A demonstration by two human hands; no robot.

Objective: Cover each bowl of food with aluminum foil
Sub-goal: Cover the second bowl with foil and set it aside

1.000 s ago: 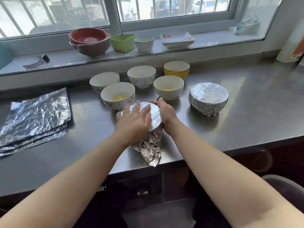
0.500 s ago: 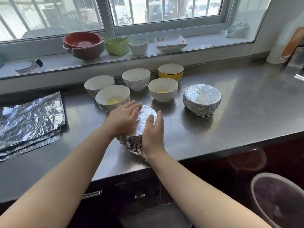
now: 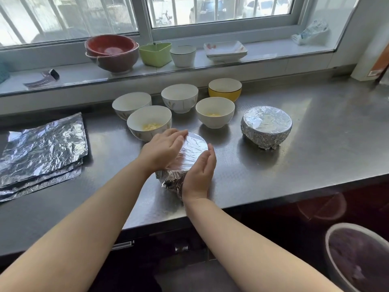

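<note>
The bowl being wrapped (image 3: 190,152) stands near the front edge of the steel worktop (image 3: 294,165), close enough for both forearms to reach it without stretching. The left hand (image 3: 164,148) lies flat on the foil top with straight fingers, holding nothing; its pressure judged to keep the sheet taut and the bowl steady. The right hand (image 3: 200,171) cups the near right side, fingers gently curved against the foil skirt, probably moulding it to the wall. A finished foil-covered bowl (image 3: 266,126) sits apart to the right, clear of the working zone. Five open bowls wait in a cluster toward the back edge, among them a white bowl with yellow food (image 3: 149,123) just beside the left hand. Spare foil sheets (image 3: 42,148) are stacked at the left edge, within reach for the next bowl.
</note>
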